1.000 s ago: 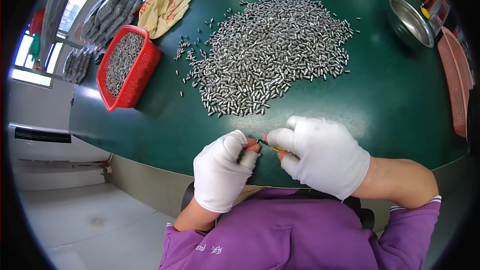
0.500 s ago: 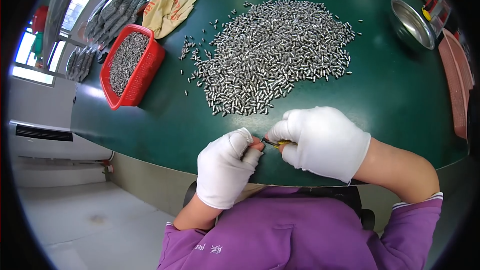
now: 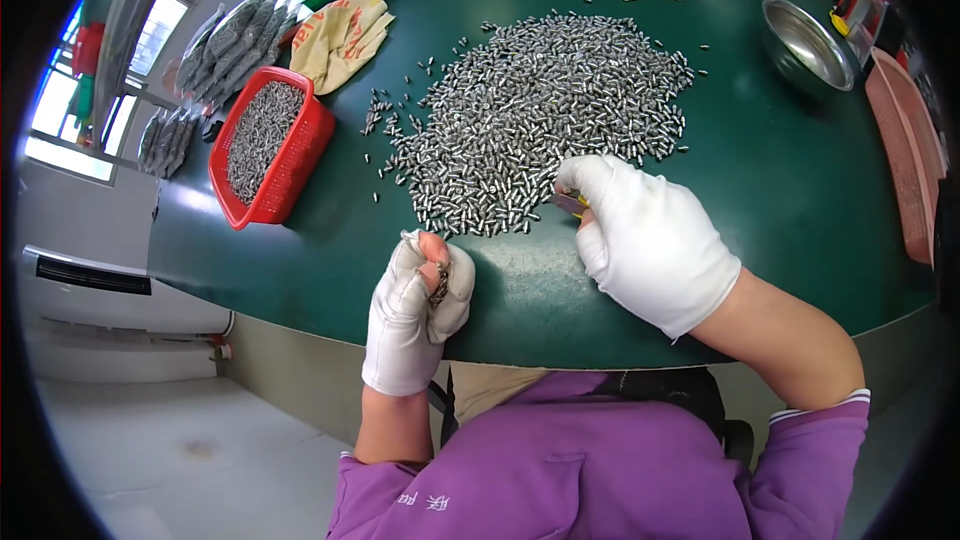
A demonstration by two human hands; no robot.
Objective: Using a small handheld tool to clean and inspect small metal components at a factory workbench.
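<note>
the smooth green table (image 3: 800,190) bears a perforated red basket (image 3: 303,155) at ten o'clock, pink basket (image 3: 903,150) at two, stubby shiny metal pieces (image 3: 545,120) heaped at twelve. the person's left grip (image 3: 428,285) curls around metal bits (image 3: 439,283); the right grip (image 3: 580,202) pinches a dark-and-yellow tool (image 3: 568,204).

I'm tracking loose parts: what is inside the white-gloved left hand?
Small silvery metal pieces show in the opening of the white-gloved left hand; the hand covers whatever lies deeper, so their number cannot be told.
</note>
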